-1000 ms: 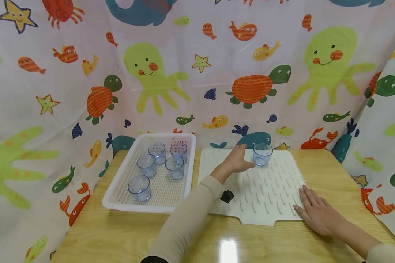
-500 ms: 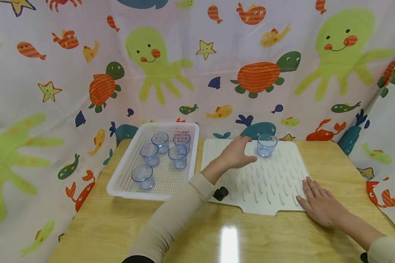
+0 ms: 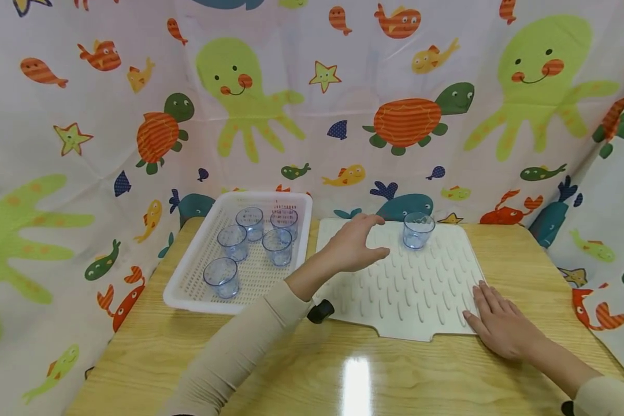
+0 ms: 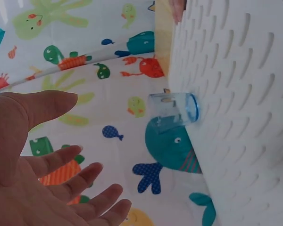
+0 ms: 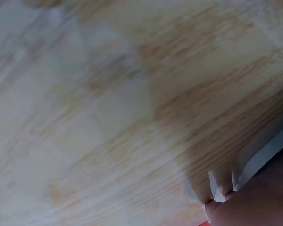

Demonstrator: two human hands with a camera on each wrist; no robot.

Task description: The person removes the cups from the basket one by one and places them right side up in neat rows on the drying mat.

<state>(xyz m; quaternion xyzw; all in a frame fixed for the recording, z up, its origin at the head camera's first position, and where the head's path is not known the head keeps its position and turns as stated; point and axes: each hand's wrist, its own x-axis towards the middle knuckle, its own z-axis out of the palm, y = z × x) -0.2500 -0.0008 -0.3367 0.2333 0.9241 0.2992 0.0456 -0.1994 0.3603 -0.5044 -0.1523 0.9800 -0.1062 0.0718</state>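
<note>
One clear blue glass (image 3: 418, 231) stands at the back of the white ridged board (image 3: 411, 289). To its left, my left hand (image 3: 355, 245) is over the board with thumb and fingers spread, holding nothing. In the left wrist view the left hand (image 4: 52, 165) is apart from the glass (image 4: 174, 110). My right hand (image 3: 507, 329) lies flat with fingers straight at the board's right edge. The right wrist view shows only a dark part of the right hand (image 5: 254, 197) at the corner, beside the board's edge (image 5: 264, 153).
A white perforated basket (image 3: 192, 289) at the left holds several similar glasses, among them one at the front (image 3: 222, 278). The wooden table (image 3: 395, 375) runs along the front. A curtain (image 3: 301, 75) with sea animals hangs behind and at both sides.
My left hand has moved left, away from the glass on the board, its fingers still spread. The right hand has stayed at the board's edge. The head view has tilted down.
</note>
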